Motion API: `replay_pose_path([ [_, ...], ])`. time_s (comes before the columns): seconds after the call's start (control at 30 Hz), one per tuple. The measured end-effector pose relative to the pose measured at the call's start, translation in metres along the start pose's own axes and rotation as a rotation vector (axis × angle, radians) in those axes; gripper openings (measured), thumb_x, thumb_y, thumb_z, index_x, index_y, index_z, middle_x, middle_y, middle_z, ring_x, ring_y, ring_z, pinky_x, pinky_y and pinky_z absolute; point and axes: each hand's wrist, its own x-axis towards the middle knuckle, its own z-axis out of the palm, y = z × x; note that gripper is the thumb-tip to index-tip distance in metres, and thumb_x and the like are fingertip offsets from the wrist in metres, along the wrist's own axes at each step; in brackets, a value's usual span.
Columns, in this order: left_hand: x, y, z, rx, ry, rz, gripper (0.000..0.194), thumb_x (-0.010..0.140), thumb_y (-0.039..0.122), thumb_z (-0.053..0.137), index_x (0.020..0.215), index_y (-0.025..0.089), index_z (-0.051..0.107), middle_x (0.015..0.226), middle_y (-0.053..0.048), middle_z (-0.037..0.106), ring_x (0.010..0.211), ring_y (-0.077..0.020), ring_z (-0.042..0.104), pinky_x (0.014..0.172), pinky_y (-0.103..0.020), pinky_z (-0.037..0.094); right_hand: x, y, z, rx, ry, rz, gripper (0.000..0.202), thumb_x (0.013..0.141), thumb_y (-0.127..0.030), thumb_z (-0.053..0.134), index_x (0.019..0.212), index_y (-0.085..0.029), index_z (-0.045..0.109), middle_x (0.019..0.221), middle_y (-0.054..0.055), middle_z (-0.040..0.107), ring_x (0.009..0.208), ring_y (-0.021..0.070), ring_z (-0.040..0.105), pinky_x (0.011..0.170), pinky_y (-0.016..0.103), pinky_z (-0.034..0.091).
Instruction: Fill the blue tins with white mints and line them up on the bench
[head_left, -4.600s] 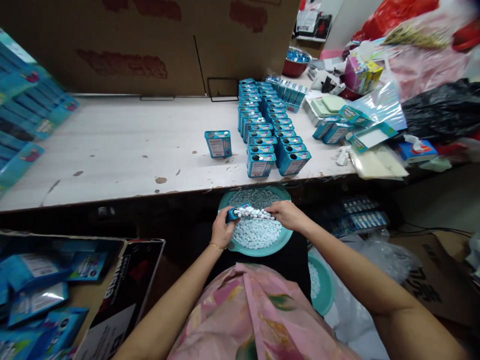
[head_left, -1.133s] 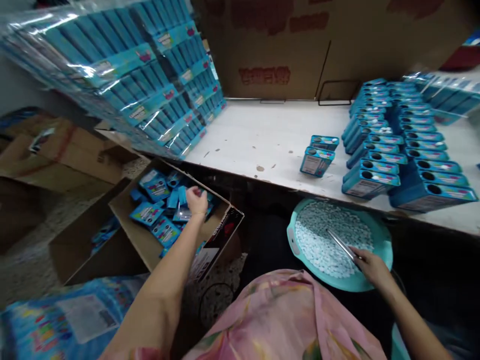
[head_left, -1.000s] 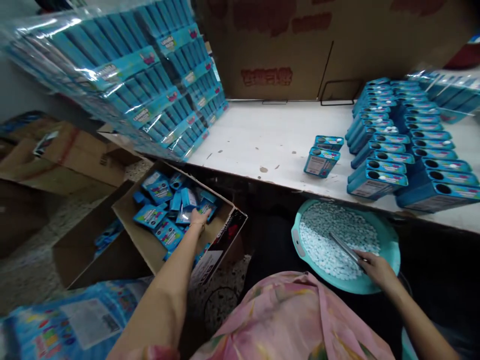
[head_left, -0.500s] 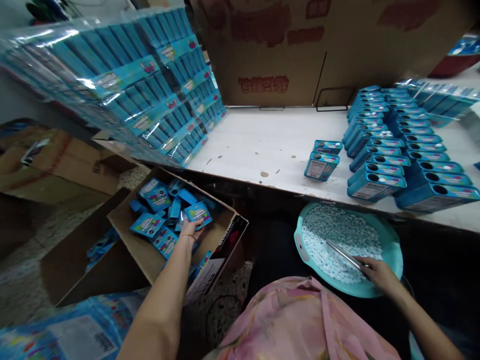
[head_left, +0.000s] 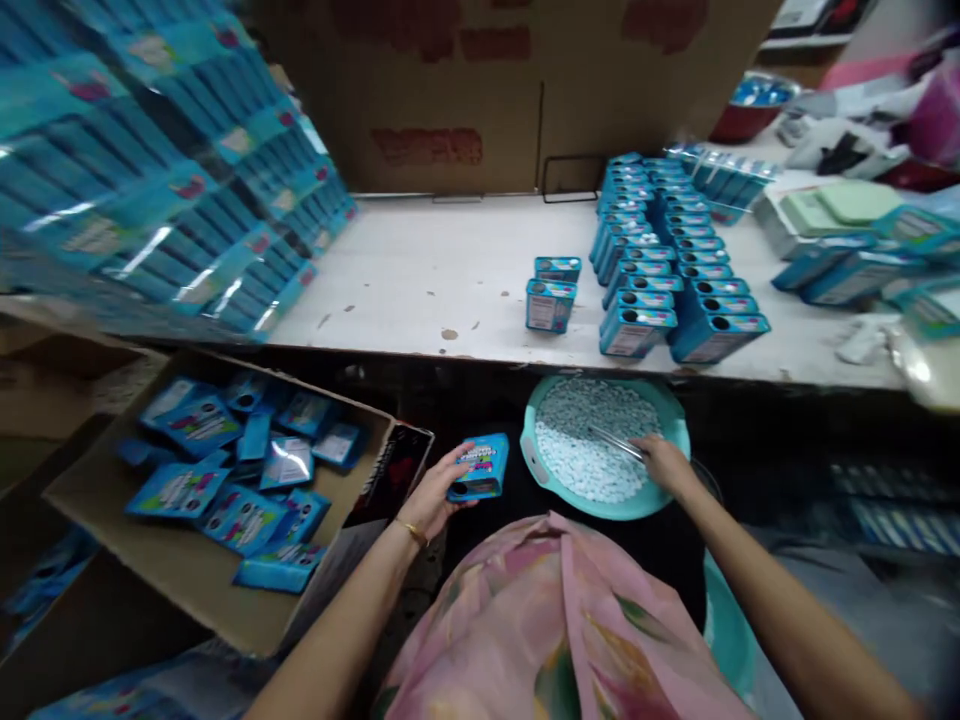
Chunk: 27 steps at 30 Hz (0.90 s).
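A small blue candy box (head_left: 487, 462) with colourful print is gripped in my left hand (head_left: 435, 500), held over my lap beside the turquoise basin (head_left: 531, 455). Small white candies (head_left: 592, 455) fill much of that basin. My right hand (head_left: 664, 463), at the basin's right side, is closed around a slim metal utensil (head_left: 616, 443) that slants into the candies; its tip is too unclear to name its kind. To the left, a cardboard carton (head_left: 180, 590) contains several loose blue boxes (head_left: 244, 518).
Rows of upright blue boxes (head_left: 637, 330) line the right part of the white table (head_left: 420, 290), with two more boxes (head_left: 550, 303) just left of them. Plastic-wrapped box stacks (head_left: 150, 190) rise at the left. A large cardboard sheet (head_left: 480, 90) stands behind the table.
My left hand has lifted a blue candy box out of the carton and brought it right, near the basin. My right hand stays at the basin with the utensil. The view has turned right.
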Motion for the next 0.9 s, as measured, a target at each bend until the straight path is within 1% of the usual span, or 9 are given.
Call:
replay_pose_path([
  [0.1,0.002,-0.019,0.006,0.258,-0.082,-0.002,0.059,0.056,0.035,0.07,0.111,0.022,0.053,0.132,-0.014,0.038,0.098,-0.0269,0.056,0.061,-0.029,0.052,-0.003,-0.002,-0.008,-0.004,-0.022,0.033,0.043,0.076,-0.007,0.032,0.108,-0.017,0.059,0.101,0.009,0.06,0.091,0.0174,0.053,0.079,0.024,0.039],
  [0.17,0.002,-0.028,0.002,0.419,-0.183,0.118,0.066,0.048,0.029,0.075,0.111,0.022,0.053,0.14,-0.011,0.024,0.111,-0.029,0.047,0.077,-0.034,0.05,-0.004,-0.003,-0.011,-0.048,-0.001,0.094,0.044,0.076,-0.006,0.031,0.11,-0.017,0.057,0.103,0.009,0.058,0.092,0.0173,0.052,0.077,0.024,0.038],
  [0.2,0.003,-0.031,0.0,0.484,-0.233,0.187,0.067,0.049,0.027,0.074,0.112,0.023,0.052,0.14,-0.01,0.023,0.115,-0.0285,0.043,0.084,-0.036,0.047,-0.004,-0.004,-0.012,-0.072,0.013,0.124,0.043,0.077,-0.005,0.031,0.11,-0.016,0.056,0.105,0.01,0.057,0.093,0.018,0.051,0.078,0.025,0.038],
  [0.3,0.008,-0.037,-0.005,0.68,-0.296,0.402,0.053,0.062,0.03,0.065,0.113,0.025,0.052,0.131,-0.008,0.04,0.118,-0.025,0.04,0.097,-0.04,0.035,0.001,-0.017,-0.007,-0.082,-0.001,0.157,0.039,0.08,-0.005,0.028,0.107,-0.01,0.055,0.105,0.016,0.054,0.095,0.0211,0.05,0.079,0.029,0.037],
  [0.43,0.021,-0.042,-0.001,0.863,-0.21,0.596,0.039,0.069,0.032,0.057,0.108,0.026,0.055,0.117,-0.006,0.053,0.112,-0.0221,0.046,0.098,-0.038,0.033,0.009,-0.044,0.015,0.029,-0.094,0.086,0.034,0.079,-0.005,0.031,0.098,-0.01,0.059,0.101,0.015,0.057,0.091,0.0204,0.052,0.076,0.028,0.038],
  [0.57,0.037,-0.041,0.006,0.834,-0.012,0.584,0.038,0.07,0.038,0.056,0.103,0.021,0.056,0.105,-0.006,0.058,0.101,-0.0225,0.052,0.093,-0.037,0.037,0.013,-0.053,0.035,0.183,-0.148,0.022,0.029,0.077,-0.009,0.04,0.093,-0.014,0.063,0.097,0.009,0.061,0.09,0.0185,0.054,0.076,0.026,0.039],
  [0.7,0.05,-0.033,0.011,0.603,0.024,0.536,0.04,0.071,0.04,0.054,0.104,0.018,0.052,0.102,-0.006,0.059,0.096,-0.0206,0.054,0.089,-0.034,0.041,0.017,-0.041,0.043,0.366,-0.189,0.003,0.026,0.071,-0.01,0.049,0.089,-0.016,0.067,0.084,0.002,0.066,0.082,0.0153,0.057,0.073,0.023,0.041],
  [0.8,0.056,-0.023,0.018,0.503,0.06,0.563,0.04,0.071,0.039,0.055,0.105,0.019,0.05,0.102,-0.005,0.059,0.094,-0.0195,0.055,0.086,-0.033,0.043,0.013,-0.032,0.038,0.468,-0.177,0.013,0.028,0.068,-0.011,0.052,0.092,-0.013,0.067,0.081,0.003,0.067,0.076,0.0144,0.058,0.07,0.023,0.043],
  [0.9,0.058,-0.012,0.032,0.498,0.06,0.628,0.038,0.07,0.038,0.057,0.102,0.018,0.051,0.1,-0.005,0.059,0.093,-0.0193,0.055,0.087,-0.033,0.042,0.001,-0.026,0.014,0.577,-0.136,0.013,0.029,0.068,-0.013,0.051,0.092,-0.012,0.067,0.079,0.003,0.066,0.071,0.014,0.058,0.067,0.024,0.044],
])
